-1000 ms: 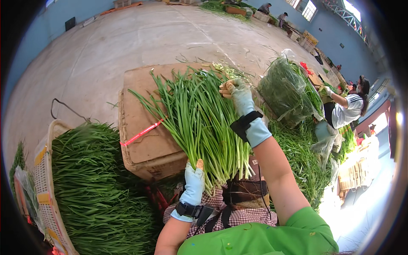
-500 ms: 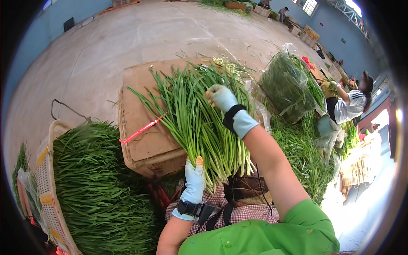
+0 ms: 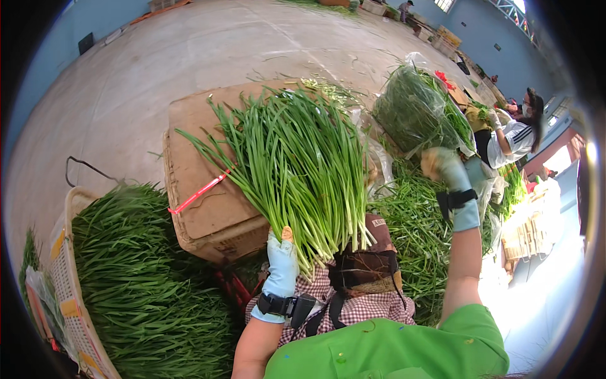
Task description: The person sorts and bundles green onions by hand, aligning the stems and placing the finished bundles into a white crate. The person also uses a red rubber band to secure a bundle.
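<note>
A big spread of garlic chives lies over a brown board, leaves toward the far side and pale stem ends toward me. My left hand, in a light blue glove, is closed around the stems at the near left corner of the spread, thumb on top. Off to the right, my gloved right hand is raised near a clear plastic bag of greens, above a heap of loose chives. Motion blurs its fingers, so whether it holds anything is not visible. A red strip crosses the board's left part.
To my left stands a pale plastic crate filled with chives. A bent metal rod sticks up behind it. Pale trimmings lie past the board. A co-worker in a white top handles greens at the right.
My right hand has left the chives on the board and swung right, toward the bag and the loose heap. My left hand keeps its hold on the stems. The view has shifted slightly.
</note>
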The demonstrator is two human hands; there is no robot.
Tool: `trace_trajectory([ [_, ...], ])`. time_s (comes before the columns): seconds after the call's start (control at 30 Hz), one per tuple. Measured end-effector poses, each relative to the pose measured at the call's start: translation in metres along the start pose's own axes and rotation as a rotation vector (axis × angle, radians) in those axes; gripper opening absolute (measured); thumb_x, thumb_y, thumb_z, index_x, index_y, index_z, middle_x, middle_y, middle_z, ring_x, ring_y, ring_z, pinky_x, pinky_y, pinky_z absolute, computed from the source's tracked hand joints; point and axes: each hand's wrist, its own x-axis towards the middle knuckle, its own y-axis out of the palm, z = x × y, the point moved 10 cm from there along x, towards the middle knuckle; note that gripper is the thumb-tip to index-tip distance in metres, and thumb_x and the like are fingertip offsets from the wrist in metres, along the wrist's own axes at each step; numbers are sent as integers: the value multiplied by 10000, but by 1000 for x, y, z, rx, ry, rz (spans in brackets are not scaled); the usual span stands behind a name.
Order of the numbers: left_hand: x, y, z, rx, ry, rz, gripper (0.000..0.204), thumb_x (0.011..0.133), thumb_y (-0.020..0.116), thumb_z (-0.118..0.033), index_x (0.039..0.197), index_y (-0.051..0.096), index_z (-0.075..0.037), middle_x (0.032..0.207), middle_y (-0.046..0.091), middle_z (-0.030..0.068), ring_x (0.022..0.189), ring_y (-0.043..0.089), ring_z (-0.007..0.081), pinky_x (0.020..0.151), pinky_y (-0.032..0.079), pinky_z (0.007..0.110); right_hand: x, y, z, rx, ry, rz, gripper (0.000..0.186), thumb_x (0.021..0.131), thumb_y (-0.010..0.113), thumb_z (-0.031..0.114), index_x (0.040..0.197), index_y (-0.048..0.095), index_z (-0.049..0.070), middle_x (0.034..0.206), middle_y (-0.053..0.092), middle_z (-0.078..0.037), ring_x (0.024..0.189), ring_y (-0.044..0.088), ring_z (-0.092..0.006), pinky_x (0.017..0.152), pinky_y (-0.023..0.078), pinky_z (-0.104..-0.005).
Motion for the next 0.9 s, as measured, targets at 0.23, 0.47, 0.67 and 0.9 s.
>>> trace_trajectory([
  [0.23,6,3,0,135,101,-56,571,822,608,17,1315,325,-30,1124,528,88,988,521,149,885,422,264,5,92,39,-173,-193,-4,393,807,639,197,1170,581,59,852,652,-90,765,607,-127,677,499,-273],
  [0.47,11,5,3,441,171,-130,832,719,651,54,1391,162,3,1158,518,117,938,549,186,864,434,268,74,256,175,-335,-361,149,393,766,652,308,1108,618,118,1066,630,-125,981,602,-286,844,471,-379],
  [0.67,11,2,-10,397,219,-67,636,731,615,68,1300,339,2,1092,551,77,925,551,155,845,444,265,106,264,143,-311,-240,197,148,719,653,208,805,685,93,779,652,-143,747,626,-294,670,487,-376],
  [0.9,8,-15,2,125,17,-156,437,765,595,101,1167,482,-28,1018,577,52,849,583,140,774,495,252,101,219,110,395,-27,415,144,793,656,171,785,668,27,702,659,-47,602,585,-93,477,435,-221],
])
